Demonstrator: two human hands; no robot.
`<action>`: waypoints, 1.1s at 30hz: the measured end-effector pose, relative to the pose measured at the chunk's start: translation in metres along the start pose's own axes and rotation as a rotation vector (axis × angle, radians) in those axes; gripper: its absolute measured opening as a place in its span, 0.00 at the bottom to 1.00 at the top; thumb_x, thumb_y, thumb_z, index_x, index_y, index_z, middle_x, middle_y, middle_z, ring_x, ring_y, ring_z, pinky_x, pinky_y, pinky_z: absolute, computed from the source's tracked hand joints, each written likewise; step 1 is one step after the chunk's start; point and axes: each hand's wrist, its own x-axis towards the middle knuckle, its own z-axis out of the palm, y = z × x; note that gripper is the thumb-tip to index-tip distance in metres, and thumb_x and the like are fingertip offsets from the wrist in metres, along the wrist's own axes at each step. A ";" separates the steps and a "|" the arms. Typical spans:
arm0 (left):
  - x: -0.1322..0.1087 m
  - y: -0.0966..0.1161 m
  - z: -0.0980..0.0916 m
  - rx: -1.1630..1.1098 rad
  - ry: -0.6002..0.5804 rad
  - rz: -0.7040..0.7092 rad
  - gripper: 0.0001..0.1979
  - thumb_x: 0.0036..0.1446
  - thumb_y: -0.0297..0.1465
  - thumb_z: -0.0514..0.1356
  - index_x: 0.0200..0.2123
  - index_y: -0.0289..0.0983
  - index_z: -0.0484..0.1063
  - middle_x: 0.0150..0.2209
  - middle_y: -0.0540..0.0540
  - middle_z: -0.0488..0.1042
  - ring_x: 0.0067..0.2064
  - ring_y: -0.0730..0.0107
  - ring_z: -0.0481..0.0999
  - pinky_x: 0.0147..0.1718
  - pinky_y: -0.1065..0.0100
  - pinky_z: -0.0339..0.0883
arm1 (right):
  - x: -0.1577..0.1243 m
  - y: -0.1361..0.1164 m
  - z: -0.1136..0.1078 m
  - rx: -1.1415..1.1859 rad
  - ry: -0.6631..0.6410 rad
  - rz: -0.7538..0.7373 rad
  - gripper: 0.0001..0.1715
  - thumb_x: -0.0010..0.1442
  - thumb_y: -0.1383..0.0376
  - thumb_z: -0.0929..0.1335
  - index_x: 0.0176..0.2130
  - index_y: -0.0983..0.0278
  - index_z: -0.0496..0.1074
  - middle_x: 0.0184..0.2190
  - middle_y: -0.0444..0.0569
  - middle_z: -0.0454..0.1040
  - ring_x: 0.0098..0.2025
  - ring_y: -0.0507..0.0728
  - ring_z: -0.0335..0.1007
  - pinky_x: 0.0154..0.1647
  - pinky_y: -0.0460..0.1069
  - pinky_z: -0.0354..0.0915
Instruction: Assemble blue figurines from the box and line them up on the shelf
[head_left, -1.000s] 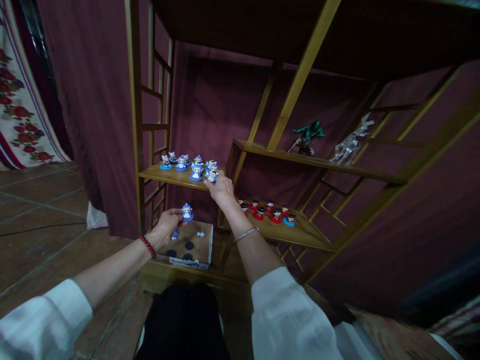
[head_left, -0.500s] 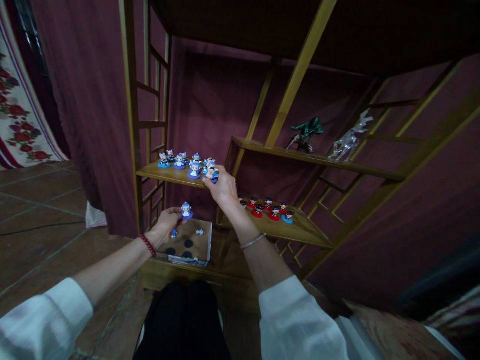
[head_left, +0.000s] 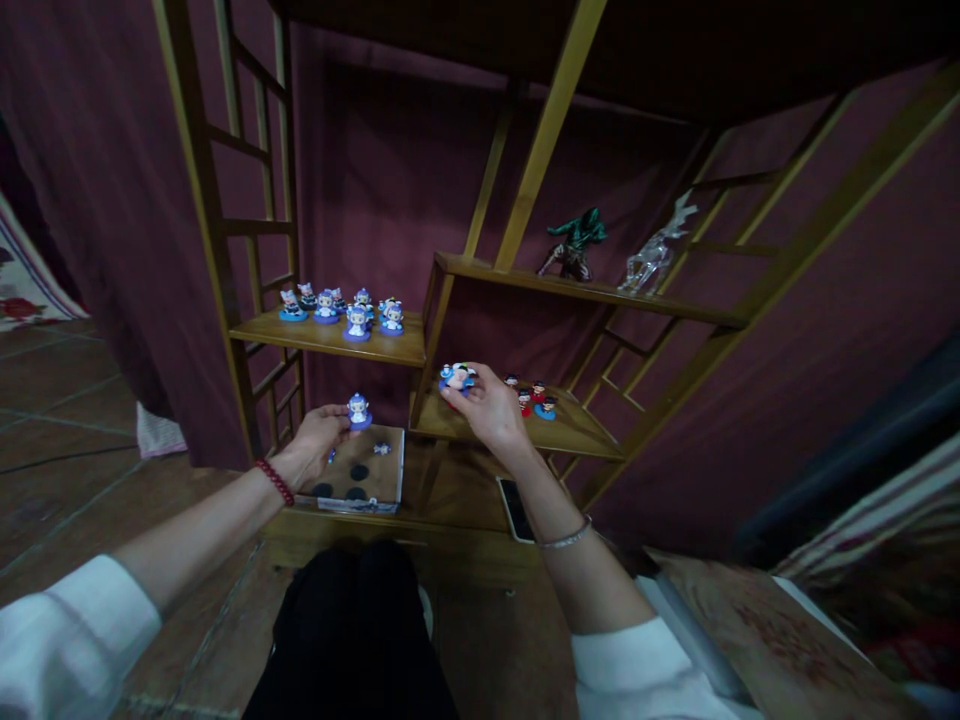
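Observation:
My left hand (head_left: 321, 440) is closed on a small figurine (head_left: 359, 410) with a purple base, held upright over an open box (head_left: 400, 470). In my right hand (head_left: 491, 400) is another figurine (head_left: 457, 377), pale with black and blue parts; it hangs in front of the lower right shelf (head_left: 577, 432). Several blue and white figurines (head_left: 357, 321) stand on the upper left shelf (head_left: 315, 335). Red-based figurines (head_left: 538, 390) stand on the lower right shelf, partly hidden behind my right hand. Inside the box lie a small figure (head_left: 382, 448) and dark discs (head_left: 360, 472).
A green and bronze statue (head_left: 577, 243) and a clear glass figure (head_left: 656, 250) occupy the higher right shelf. A phone (head_left: 515, 508) lies on the bottom board behind my right forearm. Wooden posts (head_left: 551, 130) divide the shelving.
My right hand has moved away from the upper left shelf, right and down, still with its figurine. My left hand keeps its figurine above the box. The view has shifted, and a phone now shows.

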 end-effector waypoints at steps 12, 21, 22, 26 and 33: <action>-0.002 -0.004 0.008 -0.001 -0.035 0.001 0.09 0.41 0.12 0.58 0.24 0.29 0.67 0.23 0.44 0.73 0.24 0.75 0.74 0.23 0.77 0.68 | -0.012 0.070 -0.029 -0.073 0.094 0.109 0.28 0.44 0.56 0.70 0.44 0.65 0.66 0.34 0.51 0.76 0.35 0.58 0.74 0.41 0.55 0.71; -0.005 0.005 0.008 -0.011 -0.049 0.026 0.09 0.42 0.12 0.57 0.24 0.30 0.68 0.22 0.46 0.73 0.23 0.76 0.73 0.23 0.76 0.68 | -0.015 0.028 -0.009 0.136 -0.025 0.117 0.25 0.44 0.60 0.70 0.43 0.63 0.65 0.36 0.50 0.76 0.39 0.57 0.74 0.42 0.53 0.70; -0.005 0.006 0.007 -0.006 -0.051 0.028 0.09 0.42 0.12 0.57 0.24 0.30 0.68 0.22 0.46 0.73 0.23 0.75 0.73 0.23 0.76 0.68 | -0.015 0.025 -0.006 0.144 -0.043 0.112 0.25 0.44 0.60 0.70 0.43 0.63 0.65 0.37 0.50 0.76 0.38 0.57 0.74 0.42 0.53 0.70; -0.008 0.015 0.006 0.025 -0.026 0.024 0.10 0.43 0.11 0.54 0.25 0.30 0.67 0.22 0.45 0.73 0.22 0.75 0.73 0.22 0.75 0.68 | -0.013 0.013 0.007 0.167 -0.105 0.059 0.22 0.46 0.62 0.70 0.43 0.62 0.65 0.37 0.48 0.76 0.38 0.55 0.74 0.42 0.51 0.70; -0.009 0.025 -0.003 0.007 -0.021 0.046 0.09 0.44 0.11 0.54 0.26 0.29 0.66 0.23 0.43 0.73 0.23 0.73 0.74 0.23 0.75 0.69 | -0.006 -0.007 0.030 0.180 -0.153 -0.010 0.21 0.48 0.62 0.69 0.43 0.61 0.65 0.38 0.46 0.76 0.37 0.53 0.74 0.40 0.48 0.70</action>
